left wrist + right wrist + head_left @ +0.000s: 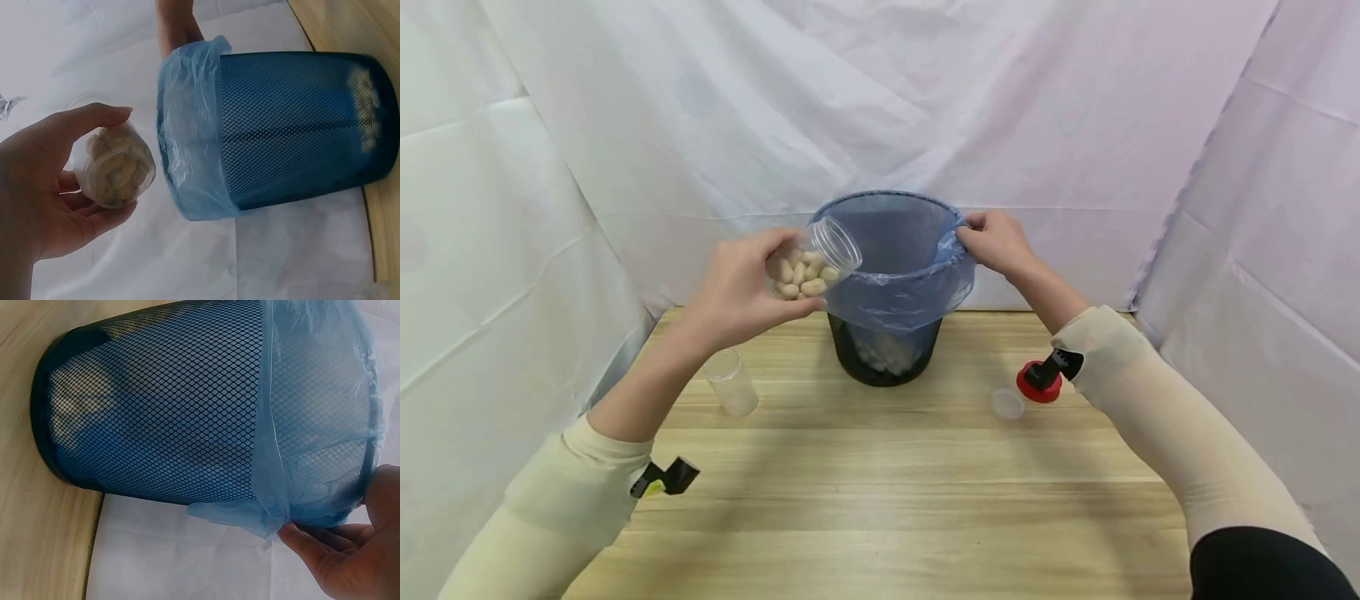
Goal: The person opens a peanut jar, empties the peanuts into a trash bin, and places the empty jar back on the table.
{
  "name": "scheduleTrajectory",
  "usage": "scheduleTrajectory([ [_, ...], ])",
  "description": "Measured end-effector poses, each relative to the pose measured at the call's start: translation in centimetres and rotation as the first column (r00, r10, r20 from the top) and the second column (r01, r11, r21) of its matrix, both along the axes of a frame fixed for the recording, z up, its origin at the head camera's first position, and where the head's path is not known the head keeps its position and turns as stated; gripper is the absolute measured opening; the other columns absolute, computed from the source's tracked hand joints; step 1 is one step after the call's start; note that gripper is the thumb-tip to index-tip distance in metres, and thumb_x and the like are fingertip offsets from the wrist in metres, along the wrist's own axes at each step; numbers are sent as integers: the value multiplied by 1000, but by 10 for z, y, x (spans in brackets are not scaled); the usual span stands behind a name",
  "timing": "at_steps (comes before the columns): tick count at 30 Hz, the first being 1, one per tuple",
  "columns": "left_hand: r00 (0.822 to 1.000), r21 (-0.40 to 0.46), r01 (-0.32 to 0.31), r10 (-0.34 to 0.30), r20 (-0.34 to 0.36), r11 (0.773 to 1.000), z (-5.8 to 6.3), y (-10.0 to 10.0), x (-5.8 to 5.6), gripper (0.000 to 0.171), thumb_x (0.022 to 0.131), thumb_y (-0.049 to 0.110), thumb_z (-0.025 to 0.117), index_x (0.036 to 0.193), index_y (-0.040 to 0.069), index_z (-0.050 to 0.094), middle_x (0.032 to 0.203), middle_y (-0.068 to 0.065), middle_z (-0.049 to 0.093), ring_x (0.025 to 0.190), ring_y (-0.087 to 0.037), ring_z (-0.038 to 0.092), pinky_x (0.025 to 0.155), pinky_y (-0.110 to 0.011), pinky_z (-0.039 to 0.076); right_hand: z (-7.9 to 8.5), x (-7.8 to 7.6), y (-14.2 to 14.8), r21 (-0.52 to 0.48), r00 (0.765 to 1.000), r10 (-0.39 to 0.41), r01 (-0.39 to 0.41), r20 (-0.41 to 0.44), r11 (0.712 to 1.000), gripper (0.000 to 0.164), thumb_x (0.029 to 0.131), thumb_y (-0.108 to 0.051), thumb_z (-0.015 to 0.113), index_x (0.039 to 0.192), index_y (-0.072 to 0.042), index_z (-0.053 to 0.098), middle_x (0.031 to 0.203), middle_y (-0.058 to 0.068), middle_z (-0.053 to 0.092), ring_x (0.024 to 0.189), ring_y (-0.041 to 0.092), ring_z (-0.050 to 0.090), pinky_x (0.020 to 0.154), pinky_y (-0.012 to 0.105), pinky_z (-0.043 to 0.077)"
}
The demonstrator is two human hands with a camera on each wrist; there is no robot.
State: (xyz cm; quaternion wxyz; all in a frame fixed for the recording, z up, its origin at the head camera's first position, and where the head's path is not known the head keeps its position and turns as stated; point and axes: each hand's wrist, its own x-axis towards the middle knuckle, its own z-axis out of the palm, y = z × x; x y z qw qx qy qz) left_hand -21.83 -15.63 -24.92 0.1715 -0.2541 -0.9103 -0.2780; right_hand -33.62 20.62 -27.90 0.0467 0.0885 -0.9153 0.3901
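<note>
My left hand (741,287) grips a clear plastic jar (835,244) of peanuts in the shell (805,275). The jar is tilted, its open mouth toward the left rim of a black mesh wastebasket (883,354). A blue plastic bag (902,296) lines the basket and folds over its rim. My right hand (1000,243) pinches the bag and rim at the right side. Pale peanuts (364,109) show through the mesh at the basket's bottom in the left wrist view. The right wrist view shows fingers (312,550) on the bag's fold (269,469).
An empty clear jar (732,383) stands at the left on the wooden table (880,500). To the right lie a translucent lid (1007,404) and a red lid (1037,392), partly covered by the wrist camera. White cloth (880,100) hangs behind and at both sides.
</note>
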Motion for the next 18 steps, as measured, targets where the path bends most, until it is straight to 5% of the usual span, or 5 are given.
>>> scheduleTrajectory([
  [18,999,-192,18,-12,32,981,35,-4,-38,83,80,19,93,150,-5,56,130,-23,70,111,-38,64,99,-54,53,-2,-1,-1,9,1000,19,-19,-19,1000,30,107,-22,50,85,-10,65,59,-7,45,56,13,39,60,32,36],
])
